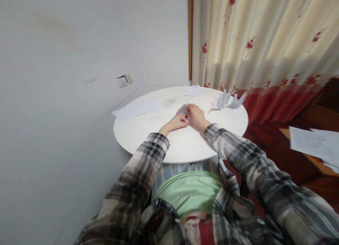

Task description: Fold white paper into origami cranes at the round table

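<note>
A piece of folded white paper (183, 109) lies at the middle of the round white table, partly hidden by my hands. My left hand (178, 122) has its fingers curled at the near side of the paper, pinching its lower edge. From the right, my right hand (196, 115) comes over the paper, fingers bent down and closed on its upper part. Both hands are close together, almost touching. How the paper is folded between them is too small to make out.
Flat white sheets (136, 109) lie at the table's left. Folded paper cranes (224, 99) stand at the right, and more paper pieces (194, 91) are at the back edge. The round table (190, 149) stands near a wall and a curtain (249, 43). Printed papers (312, 144) lie far right.
</note>
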### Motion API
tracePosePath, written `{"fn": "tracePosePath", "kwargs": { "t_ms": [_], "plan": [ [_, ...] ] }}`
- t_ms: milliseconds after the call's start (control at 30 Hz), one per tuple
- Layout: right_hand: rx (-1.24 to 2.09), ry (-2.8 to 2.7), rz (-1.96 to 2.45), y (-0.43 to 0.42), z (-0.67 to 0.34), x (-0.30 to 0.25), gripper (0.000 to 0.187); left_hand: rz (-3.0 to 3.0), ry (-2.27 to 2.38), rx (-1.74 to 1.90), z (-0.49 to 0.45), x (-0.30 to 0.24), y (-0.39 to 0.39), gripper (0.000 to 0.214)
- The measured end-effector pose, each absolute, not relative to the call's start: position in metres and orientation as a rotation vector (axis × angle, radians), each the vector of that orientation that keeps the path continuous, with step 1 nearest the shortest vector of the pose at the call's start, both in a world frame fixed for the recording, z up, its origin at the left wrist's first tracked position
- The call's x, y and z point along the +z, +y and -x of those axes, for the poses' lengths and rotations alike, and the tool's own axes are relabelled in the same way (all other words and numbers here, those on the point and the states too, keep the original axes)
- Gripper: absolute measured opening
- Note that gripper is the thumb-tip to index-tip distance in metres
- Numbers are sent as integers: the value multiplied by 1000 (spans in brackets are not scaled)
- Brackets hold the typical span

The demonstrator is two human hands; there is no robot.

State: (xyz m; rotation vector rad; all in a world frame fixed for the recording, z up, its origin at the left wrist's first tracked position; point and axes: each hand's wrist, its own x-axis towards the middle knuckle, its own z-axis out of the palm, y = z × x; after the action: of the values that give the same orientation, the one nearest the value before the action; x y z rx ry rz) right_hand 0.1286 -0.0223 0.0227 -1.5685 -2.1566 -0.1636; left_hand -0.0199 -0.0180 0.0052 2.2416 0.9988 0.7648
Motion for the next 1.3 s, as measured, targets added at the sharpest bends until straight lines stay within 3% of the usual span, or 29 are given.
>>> {"fn": "tracePosePath", "kwargs": {
  "t_ms": [567,1300],
  "plan": [
    [-186,-2135,1559,-21,-129,21,29,-2181,1029,740,18,14,-29,17],
    [-176,-2122,1536,-17,-130,17,26,-2149,1026,847,18,2,-16,22]
  ]
}}
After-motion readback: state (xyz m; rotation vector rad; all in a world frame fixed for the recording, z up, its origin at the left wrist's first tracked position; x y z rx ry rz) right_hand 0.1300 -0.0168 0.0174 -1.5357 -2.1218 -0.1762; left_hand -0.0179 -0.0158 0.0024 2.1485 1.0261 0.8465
